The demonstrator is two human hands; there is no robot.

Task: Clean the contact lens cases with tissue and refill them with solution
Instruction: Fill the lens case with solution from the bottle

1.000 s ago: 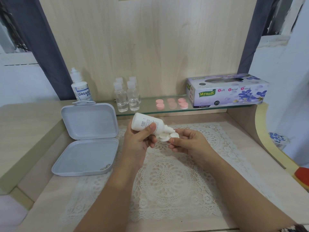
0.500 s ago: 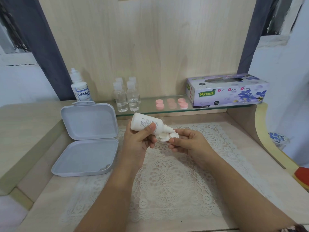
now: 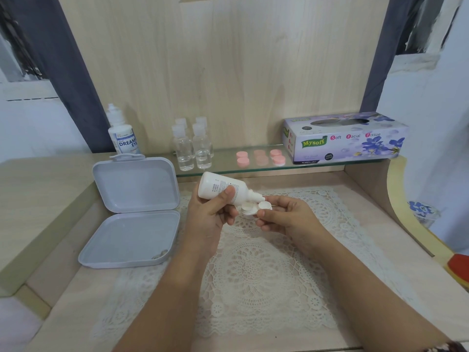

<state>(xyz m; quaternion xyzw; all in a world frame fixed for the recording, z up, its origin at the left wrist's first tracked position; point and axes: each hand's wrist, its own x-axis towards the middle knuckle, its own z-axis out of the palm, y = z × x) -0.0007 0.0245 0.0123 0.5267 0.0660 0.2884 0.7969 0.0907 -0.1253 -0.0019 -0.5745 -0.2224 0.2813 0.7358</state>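
Observation:
My left hand (image 3: 210,214) grips a white solution bottle (image 3: 218,187), tipped so its nozzle points down and to the right. The nozzle tip hangs just over a white contact lens case (image 3: 253,208) with two round open wells. My right hand (image 3: 286,217) pinches that case at its right end, above a lace mat (image 3: 253,270). Several pink lens case caps (image 3: 261,157) lie on the glass shelf (image 3: 228,167) behind. A purple tissue box (image 3: 345,138) stands at the shelf's right end.
An open grey plastic box (image 3: 132,212) lies to the left of the mat, lid up. Several small clear bottles (image 3: 193,148) stand on the shelf. A larger solution bottle (image 3: 121,135) stands at back left. A wooden back panel (image 3: 223,72) rises behind.
The bottle and the case stay almost where they were. The nozzle has edged slightly toward the case's right well.

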